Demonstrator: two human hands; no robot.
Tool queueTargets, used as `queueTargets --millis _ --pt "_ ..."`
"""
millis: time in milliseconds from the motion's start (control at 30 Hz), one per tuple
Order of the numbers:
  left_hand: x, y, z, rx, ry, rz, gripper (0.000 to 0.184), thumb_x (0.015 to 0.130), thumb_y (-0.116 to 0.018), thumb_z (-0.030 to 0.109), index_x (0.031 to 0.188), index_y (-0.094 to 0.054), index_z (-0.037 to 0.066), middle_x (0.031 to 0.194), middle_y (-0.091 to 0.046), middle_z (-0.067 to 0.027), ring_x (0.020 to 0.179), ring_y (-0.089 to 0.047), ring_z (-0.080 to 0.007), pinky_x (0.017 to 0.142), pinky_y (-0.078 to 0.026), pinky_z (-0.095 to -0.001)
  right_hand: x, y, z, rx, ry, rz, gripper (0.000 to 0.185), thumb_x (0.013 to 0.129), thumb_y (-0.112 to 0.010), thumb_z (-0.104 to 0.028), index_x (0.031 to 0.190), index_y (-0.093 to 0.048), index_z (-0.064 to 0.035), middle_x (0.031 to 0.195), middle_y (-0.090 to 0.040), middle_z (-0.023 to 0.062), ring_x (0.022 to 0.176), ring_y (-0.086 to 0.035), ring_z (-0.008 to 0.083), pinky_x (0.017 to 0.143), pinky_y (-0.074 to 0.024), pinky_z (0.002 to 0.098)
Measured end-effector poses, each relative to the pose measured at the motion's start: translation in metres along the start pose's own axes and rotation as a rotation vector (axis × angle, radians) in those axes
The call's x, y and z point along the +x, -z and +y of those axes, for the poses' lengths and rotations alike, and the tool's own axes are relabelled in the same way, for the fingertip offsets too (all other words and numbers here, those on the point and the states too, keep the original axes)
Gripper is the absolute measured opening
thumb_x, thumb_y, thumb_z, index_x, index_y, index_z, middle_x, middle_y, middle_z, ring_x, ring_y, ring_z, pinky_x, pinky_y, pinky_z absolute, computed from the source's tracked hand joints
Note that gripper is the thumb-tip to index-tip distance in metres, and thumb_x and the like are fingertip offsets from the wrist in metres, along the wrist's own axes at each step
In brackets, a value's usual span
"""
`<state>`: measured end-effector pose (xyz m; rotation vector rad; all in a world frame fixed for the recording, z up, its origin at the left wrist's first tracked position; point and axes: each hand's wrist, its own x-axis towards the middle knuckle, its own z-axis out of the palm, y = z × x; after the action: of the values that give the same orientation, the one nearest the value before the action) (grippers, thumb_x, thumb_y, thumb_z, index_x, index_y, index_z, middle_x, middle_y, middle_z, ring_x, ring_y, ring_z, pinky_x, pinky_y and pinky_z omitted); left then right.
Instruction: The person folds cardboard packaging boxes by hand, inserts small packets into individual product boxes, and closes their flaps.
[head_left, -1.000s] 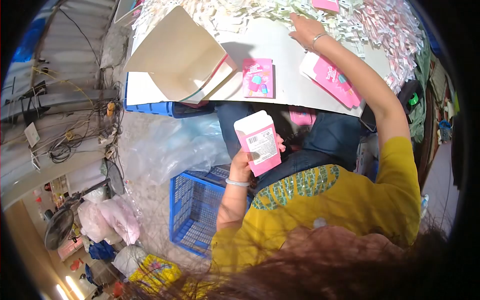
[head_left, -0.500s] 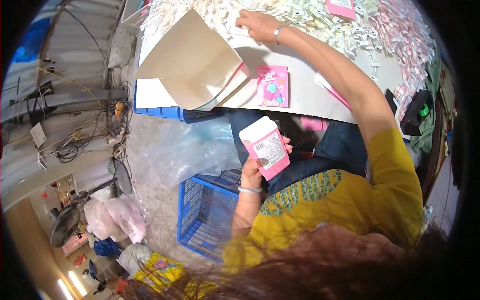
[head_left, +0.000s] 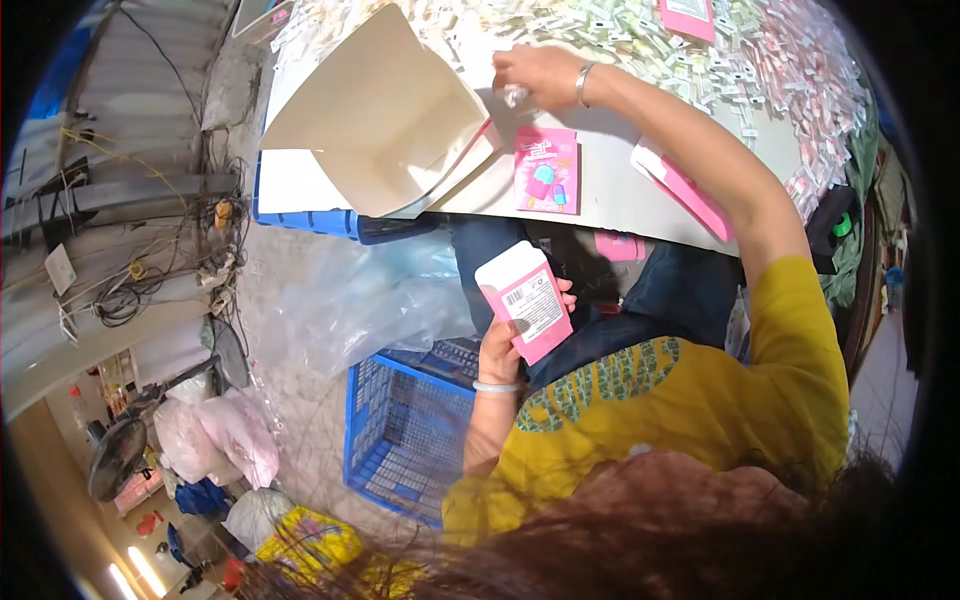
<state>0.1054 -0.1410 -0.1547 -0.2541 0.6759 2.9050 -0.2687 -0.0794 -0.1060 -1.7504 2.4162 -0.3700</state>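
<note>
My left hand (head_left: 501,345) is wrapped round a pink box (head_left: 536,312) with a white label and a raised white flap, held above my lap. Over the table, my right hand (head_left: 535,78) has its fingers pressed together on small clear-and-white packets (head_left: 514,96). Just below that hand a pink box with popsicle pictures (head_left: 546,170) lies flat. Flat pink boxes (head_left: 684,190) lie under my right forearm. A heap of small packets (head_left: 620,35) spreads along the far side of the table. To the left stands a large open cardboard box (head_left: 375,120).
A blue crate (head_left: 410,430) sits on the floor left of my lap, with clear plastic sheeting (head_left: 350,310) behind it. Another pink box (head_left: 688,16) lies on the heap. Cables (head_left: 120,275) and bags (head_left: 215,435) are at the left. The white table edge (head_left: 640,232) crosses above my knees.
My right hand has moved left across the heap, then back toward me with small packets in its fingers. My left hand still holds the pink box.
</note>
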Motion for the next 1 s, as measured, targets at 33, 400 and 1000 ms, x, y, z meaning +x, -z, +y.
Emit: queueTargets --millis 33,400,1000 --pt "0.0 -0.005 0.001 0.019 -0.009 0.045 0.092 0.074 -0.076 0.042 0.141 -0.036 -0.007 0.133 -0.052 -0.0271 0.118 -0.058 -0.0364 0.102 -0.047 -0.0449 -0.002 -0.001 -0.004 -0.036 0.034 -0.049 0.027 0.079 -0.064 -0.007 0.105 -0.063 -0.0116 0.114 -0.056 0.0085 0.105 -0.058 0.0279 0.083 -0.0524 0.0394" --pt "0.0 -0.055 -0.016 0.146 0.076 0.184 0.101 0.069 -0.079 0.058 0.138 -0.041 -0.005 0.127 -0.057 -0.0221 0.112 -0.06 -0.0336 0.099 -0.048 -0.0473 -0.042 -0.011 0.012 -0.125 -0.076 0.333 0.022 0.08 -0.064 -0.018 0.095 -0.055 -0.0039 0.094 -0.057 0.0113 0.093 -0.058 0.0284 0.079 -0.0502 0.0401" --pt "0.02 -0.079 -0.038 0.205 0.201 0.03 0.09 0.076 -0.07 0.05 0.142 -0.038 -0.002 0.132 -0.052 -0.0196 0.12 -0.056 -0.0355 0.105 -0.044 -0.0478 -0.427 0.065 0.172 -0.003 -1.571 0.227 0.073 0.079 -0.066 -0.052 0.126 -0.055 0.0027 0.127 -0.059 0.0269 0.113 -0.061 0.0372 0.095 -0.0483 0.0435"
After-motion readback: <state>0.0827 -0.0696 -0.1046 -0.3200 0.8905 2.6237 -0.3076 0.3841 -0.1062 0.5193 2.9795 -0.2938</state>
